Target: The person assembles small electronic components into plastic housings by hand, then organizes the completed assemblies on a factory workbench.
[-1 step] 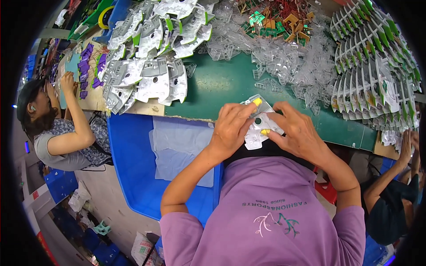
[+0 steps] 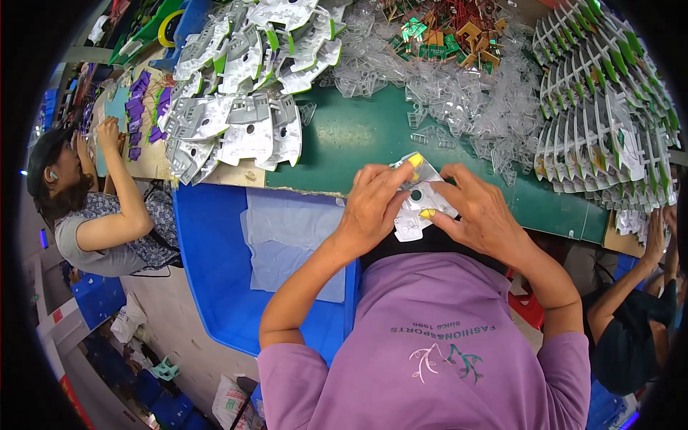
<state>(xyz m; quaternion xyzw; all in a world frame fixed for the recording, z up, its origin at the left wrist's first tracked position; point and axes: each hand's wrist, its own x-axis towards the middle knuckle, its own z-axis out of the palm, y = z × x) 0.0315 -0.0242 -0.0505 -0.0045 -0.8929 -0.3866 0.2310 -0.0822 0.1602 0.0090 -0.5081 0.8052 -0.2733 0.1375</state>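
Close to my body, at the near edge of the green table, I hold a silvery-white molded plastic part (image 2: 410,223) with a round dark hole. My left hand (image 2: 374,204) grips its left side, with yellow covering on a fingertip at the upper edge. My right hand (image 2: 481,209) is closed on the right side, and yellow covers its thumb tip on the face of the part. Some of the part lies hidden under my fingers. Just beyond my hands, small clear plastic pieces (image 2: 433,136) lie loose on the table.
Stacked grey-white parts with green edges stand in a left pile (image 2: 247,129) and a right pile (image 2: 591,136). Green circuit boards with red wires (image 2: 437,46) lie at the back. A blue bin (image 2: 208,287) sits left of me. Co-workers sit at left (image 2: 107,229) and right (image 2: 631,337).
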